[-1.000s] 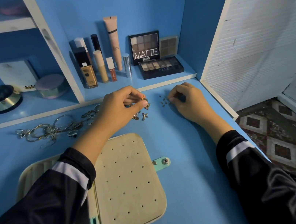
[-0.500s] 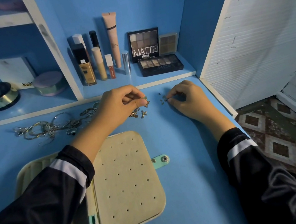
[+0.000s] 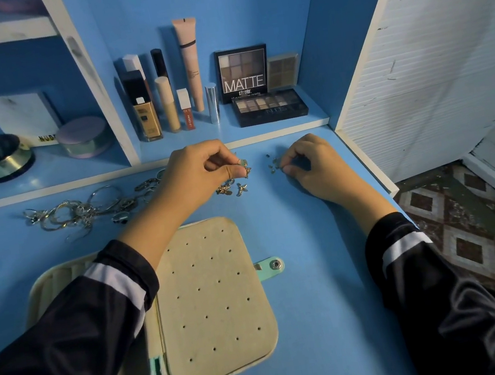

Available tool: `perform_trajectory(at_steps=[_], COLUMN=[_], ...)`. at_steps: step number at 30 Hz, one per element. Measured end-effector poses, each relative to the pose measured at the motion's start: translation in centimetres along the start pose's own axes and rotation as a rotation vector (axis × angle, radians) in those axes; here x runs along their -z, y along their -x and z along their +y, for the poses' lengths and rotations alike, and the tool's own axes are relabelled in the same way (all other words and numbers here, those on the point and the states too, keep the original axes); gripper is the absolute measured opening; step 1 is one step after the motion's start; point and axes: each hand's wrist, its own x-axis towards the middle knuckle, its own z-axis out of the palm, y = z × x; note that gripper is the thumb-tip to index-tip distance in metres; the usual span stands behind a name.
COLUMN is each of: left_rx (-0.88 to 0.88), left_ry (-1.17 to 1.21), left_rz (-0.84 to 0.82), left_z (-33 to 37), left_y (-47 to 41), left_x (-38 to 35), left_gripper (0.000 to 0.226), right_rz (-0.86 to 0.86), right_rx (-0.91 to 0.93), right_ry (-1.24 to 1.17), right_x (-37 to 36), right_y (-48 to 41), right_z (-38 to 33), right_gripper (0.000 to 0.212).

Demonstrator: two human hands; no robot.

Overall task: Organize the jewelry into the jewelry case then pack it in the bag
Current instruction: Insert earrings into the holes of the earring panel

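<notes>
**Both hands pinching small jewelry above an open case**

A blue desk (image 3: 317, 321) fills the view, with a shelf (image 3: 231, 133) of makeup along its back. Near the front lies the open jewelry case (image 3: 212, 305), its beige panel dotted with small holes and a mint snap tab (image 3: 271, 266) at its right edge. A tangle of silver bracelets and rings (image 3: 82, 208) lies to the left, behind the case. The left hand (image 3: 196, 175) has thumb and fingers closed on a small earring (image 3: 243, 165), just above 2 gold star-shaped earrings (image 3: 233, 189) on the desk. The right hand (image 3: 316, 164) pinches at tiny earring pieces (image 3: 273, 164); whether it grips one, I cannot tell.
</notes>
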Motion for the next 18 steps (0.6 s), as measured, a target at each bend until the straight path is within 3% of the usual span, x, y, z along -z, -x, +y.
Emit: perform_trajectory(at_steps=[18], left_rx=[-0.002], left_ry=[0.034], left_rz=[-0.005], left_z=[0.70], left_y=[0.19], left_x=[0.28], left_gripper=[0.017], right_rz=[0.112], right_rx=[-0.015], right_ry=[-0.230], right_x=[0.42], right_y=[0.58], right_z=[-0.49], right_gripper=[0.015])
